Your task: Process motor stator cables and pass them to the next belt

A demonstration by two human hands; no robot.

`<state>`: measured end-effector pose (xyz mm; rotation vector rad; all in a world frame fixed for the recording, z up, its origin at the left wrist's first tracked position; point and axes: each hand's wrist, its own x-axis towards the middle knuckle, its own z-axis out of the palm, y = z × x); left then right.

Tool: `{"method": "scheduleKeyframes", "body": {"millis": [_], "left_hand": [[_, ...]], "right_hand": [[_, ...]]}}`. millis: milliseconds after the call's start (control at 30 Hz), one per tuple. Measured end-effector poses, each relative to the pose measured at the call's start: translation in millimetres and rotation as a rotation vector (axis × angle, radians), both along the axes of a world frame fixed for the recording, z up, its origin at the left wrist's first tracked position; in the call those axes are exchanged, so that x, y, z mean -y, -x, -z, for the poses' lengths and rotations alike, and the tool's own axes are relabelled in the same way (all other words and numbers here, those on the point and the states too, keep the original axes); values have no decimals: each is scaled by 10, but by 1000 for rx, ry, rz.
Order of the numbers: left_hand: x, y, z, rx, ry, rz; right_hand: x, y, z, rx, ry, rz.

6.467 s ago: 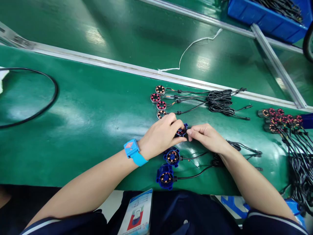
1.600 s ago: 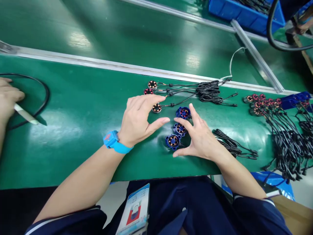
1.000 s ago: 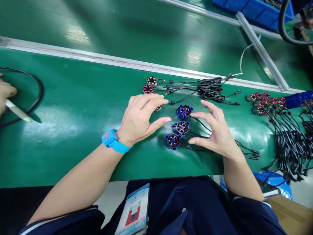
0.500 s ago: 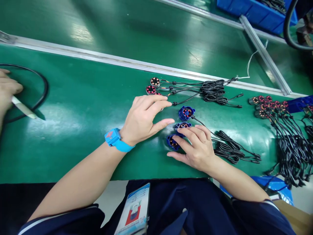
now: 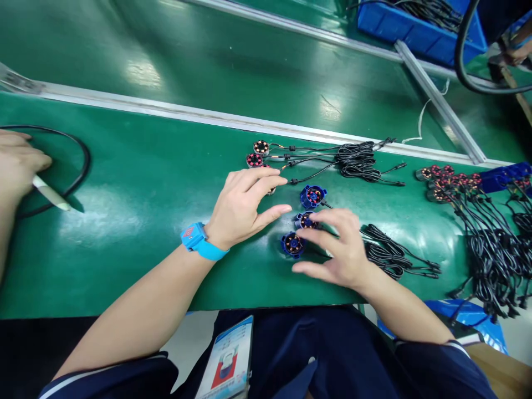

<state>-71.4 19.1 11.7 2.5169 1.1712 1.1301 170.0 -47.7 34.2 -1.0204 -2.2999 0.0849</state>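
Three blue-housed coil motors lie in a row on the green belt: a far one (image 5: 313,195), a middle one (image 5: 305,220) and a near one (image 5: 292,244). My right hand (image 5: 337,249) hovers over the near two with fingers spread, blurred by motion, holding nothing. My left hand (image 5: 243,205), with a blue wrist strap (image 5: 198,242), rests open just left of them, fingers stretched toward bare coil rings (image 5: 258,154). Black leads (image 5: 388,256) trail right from the motors.
A bundle of black wires (image 5: 361,160) lies behind the rings. A heap of coil rings and cables (image 5: 477,210) sits at the right. At far left another person's hand (image 5: 19,163) holds a white stick beside a black cable loop (image 5: 78,166). A blue bin (image 5: 409,25) stands beyond the rail.
My right hand lifted slightly off the two near blue motors and shifted right, fingers spreading. The left hand stayed in place. The other person's hand at left moved a little.
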Motion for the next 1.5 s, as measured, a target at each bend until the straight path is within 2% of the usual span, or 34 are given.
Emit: {"method": "scheduleKeyframes", "body": {"millis": [100, 167, 233, 367, 500, 600, 667, 800, 967, 1200, 1300, 1400, 1500], "left_hand": [[-4, 11, -6, 7, -7, -13], [-5, 12, -7, 7, -9, -12], [-1, 9, -8, 2, -9, -7], [9, 4, -16, 4, -6, -10], [13, 5, -26, 3, -13, -27], [13, 6, -33, 1, -26, -25], [14, 9, -40, -3, -30, -25], [16, 19, -62, -17, -26, -27], [15, 30, -94, -31, -32, -24], [-2, -4, -70, -85, -45, -19], [5, -2, -64, -82, -49, -24], [24, 5, -69, -135, -106, -42], [74, -75, -79, -201, -209, 19]], "right_hand": [[-138, -196, -139, -14, 202, 66], [-178, -250, -192, 96, 330, 43], [-153, -202, -185, 226, 381, 16], [-4, 67, -65, 383, 293, 38], [92, 214, -3, 480, 166, 162], [119, 232, -9, 552, 160, 249], [125, 244, -11, 563, 183, 255], [140, 278, 1, 521, 294, 245], [206, 290, -14, 436, 390, 308], [228, 308, 46, 415, 465, 264], [252, 264, 39, 255, 509, 196], [307, 71, -159, -58, 537, 112], [385, -353, -550, -295, 466, 67]]}}
